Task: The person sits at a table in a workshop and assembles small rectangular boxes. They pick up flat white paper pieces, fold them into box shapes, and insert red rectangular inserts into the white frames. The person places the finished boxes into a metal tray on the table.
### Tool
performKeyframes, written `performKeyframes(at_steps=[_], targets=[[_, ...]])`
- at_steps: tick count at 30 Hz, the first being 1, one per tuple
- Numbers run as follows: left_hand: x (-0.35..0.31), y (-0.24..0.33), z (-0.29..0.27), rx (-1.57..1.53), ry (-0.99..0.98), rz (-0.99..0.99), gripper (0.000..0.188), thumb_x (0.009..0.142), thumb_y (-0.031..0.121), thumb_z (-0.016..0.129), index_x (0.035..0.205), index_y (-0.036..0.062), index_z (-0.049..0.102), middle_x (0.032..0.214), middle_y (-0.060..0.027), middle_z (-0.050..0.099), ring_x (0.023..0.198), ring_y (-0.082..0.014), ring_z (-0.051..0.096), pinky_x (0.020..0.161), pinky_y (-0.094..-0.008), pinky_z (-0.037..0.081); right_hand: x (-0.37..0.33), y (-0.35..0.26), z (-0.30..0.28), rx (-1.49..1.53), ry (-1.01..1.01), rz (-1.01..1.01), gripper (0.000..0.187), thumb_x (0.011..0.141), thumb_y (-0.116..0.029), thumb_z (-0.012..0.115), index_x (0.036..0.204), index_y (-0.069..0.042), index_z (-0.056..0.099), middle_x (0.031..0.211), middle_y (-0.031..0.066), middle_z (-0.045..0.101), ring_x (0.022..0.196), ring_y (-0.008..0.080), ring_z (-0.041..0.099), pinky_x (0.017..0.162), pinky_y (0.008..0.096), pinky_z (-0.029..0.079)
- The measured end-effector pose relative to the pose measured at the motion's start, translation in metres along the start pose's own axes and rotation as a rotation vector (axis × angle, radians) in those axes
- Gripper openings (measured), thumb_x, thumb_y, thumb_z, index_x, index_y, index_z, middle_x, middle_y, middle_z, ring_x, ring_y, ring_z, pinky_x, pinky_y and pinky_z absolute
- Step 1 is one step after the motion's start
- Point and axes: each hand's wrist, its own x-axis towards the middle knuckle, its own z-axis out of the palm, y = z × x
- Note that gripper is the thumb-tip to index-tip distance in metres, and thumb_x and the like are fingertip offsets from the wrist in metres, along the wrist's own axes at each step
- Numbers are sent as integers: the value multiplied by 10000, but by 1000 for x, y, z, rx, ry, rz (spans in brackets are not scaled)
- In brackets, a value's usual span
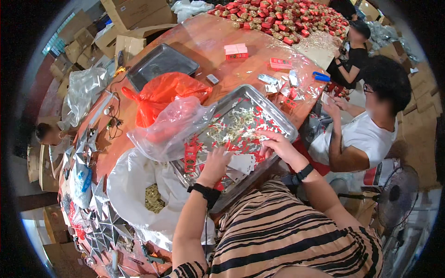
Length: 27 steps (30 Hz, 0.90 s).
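A metal tray (pixel 288 121) lies in front of me, scattered with small red and white paper pieces (pixel 248 109) and some gold bits. My left hand (pixel 215 166) is over its near left part, fingers reaching forward and slightly apart, beside a few white cards (pixel 243 163). On the right, my right hand (pixel 279 144) touches the loose pieces with its fingers spread and the thumb apart. Neither hand visibly grips anything. A red printed card stack (pixel 190 158) rests by the tray's left edge, left of my left hand.
A white sack (pixel 127 178) with gold material stands left of the tray. Beyond lie clear and red plastic bags (pixel 174 88) and a dark tray (pixel 162 65). Red-and-gold pieces (pixel 278 18) are heaped at the far end. A person (pixel 357 134) sits at right, near a fan (pixel 398 195).
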Motion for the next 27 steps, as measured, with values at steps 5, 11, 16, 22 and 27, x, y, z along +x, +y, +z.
performKeyframes(at_steps=[5, 11, 16, 22, 27], targets=[[11, 9, 19, 95, -82, 151, 304, 729, 205, 603, 1024, 133, 599, 1054, -113, 523, 1038, -279, 472, 844, -411, 401, -1, 8, -4, -6, -30, -30, 423, 856, -61, 455, 1277, -43, 430, 709, 108, 629, 558, 125, 589, 494, 214, 462], [8, -3, 21, 76, -102, 189, 300, 676, 187, 641, 965, 112, 616, 987, -92, 538, 996, -275, 486, 850, -410, 395, -7, 12, -9, -1, -46, -7, 441, 847, -38, 427, 1288, -39, 415, 714, 120, 633, 570, 128, 593, 506, 210, 463], [1, 15, -18, -240, -4, 2, 420, 612, 129, 690, 1021, 82, 604, 1053, -98, 547, 1027, -287, 484, 882, -407, 386, -14, 8, -6, -28, -84, 88, 460, 842, -22, 447, 1295, -99, 422, 691, 105, 636, 496, 99, 555, 483, 210, 452], [-1, 33, -36, -453, 137, -148, 454, 598, 96, 721, 1026, 33, 584, 965, -125, 562, 934, -307, 521, 833, -393, 411, -8, 7, 5, -164, -124, 70, 457, 832, -78, 546, 1276, -82, 442, 692, 79, 634, 450, 79, 521, 399, 198, 401], [-1, 47, -35, -550, 197, -267, 420, 605, 74, 726, 986, 16, 560, 896, -149, 554, 865, -324, 540, 757, -383, 444, -4, 7, 31, -98, -14, -11, 433, 775, -16, 594, 1192, 31, 489, 723, 107, 628, 470, 87, 544, 389, 211, 417]])
